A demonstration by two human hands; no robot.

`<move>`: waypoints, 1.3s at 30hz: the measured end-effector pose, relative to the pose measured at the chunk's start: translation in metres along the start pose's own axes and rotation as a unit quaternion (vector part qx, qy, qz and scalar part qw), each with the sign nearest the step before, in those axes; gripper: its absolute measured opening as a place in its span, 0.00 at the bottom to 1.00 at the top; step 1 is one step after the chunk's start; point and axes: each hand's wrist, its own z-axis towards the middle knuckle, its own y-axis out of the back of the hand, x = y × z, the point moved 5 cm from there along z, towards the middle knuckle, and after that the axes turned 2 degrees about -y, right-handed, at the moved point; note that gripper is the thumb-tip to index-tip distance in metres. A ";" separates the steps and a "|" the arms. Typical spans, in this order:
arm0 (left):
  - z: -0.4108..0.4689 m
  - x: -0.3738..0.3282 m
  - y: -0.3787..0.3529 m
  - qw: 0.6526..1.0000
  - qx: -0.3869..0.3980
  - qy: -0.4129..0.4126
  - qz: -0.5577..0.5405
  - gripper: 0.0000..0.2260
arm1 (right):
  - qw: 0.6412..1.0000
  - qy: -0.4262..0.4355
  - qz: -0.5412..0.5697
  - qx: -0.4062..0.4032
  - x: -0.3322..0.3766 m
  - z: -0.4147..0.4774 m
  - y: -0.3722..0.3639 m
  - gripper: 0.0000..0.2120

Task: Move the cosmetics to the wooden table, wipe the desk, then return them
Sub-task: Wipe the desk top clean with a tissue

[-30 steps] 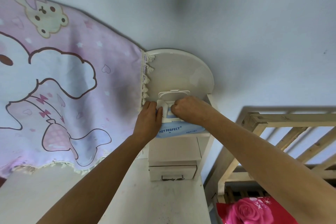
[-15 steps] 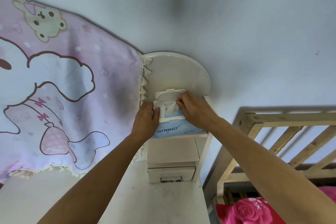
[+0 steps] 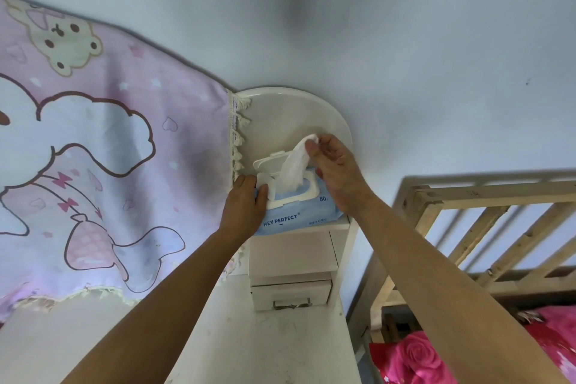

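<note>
A blue pack of wet wipes with its white flip lid open lies on the top shelf of a white desk unit. My left hand presses on the pack's left end and holds it down. My right hand pinches the tip of a white wet wipe that stands half drawn out of the opening, slanting up to the right. No cosmetics are in view.
Below the shelf sit a small white drawer with a metal handle and the white desk top. A pink cartoon cloth hangs on the left. A wooden bed frame with a red rose blanket stands on the right.
My right hand has lifted away from the pack's opening and drawn a wipe up and out. My left hand stays on the pack's left end.
</note>
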 end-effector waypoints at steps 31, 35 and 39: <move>-0.206 0.067 -0.049 0.969 0.175 0.162 0.063 0.28 | 0.924 -0.378 0.047 0.028 -0.214 -0.175 0.012 0.09; -0.228 0.073 -0.074 0.925 0.331 0.181 0.048 0.33 | 0.926 -0.368 0.056 0.072 -0.205 -0.184 0.002 0.08; -0.215 0.071 -0.076 0.892 0.351 0.266 -0.102 0.29 | 0.937 -0.336 0.007 0.097 -0.188 -0.179 -0.003 0.10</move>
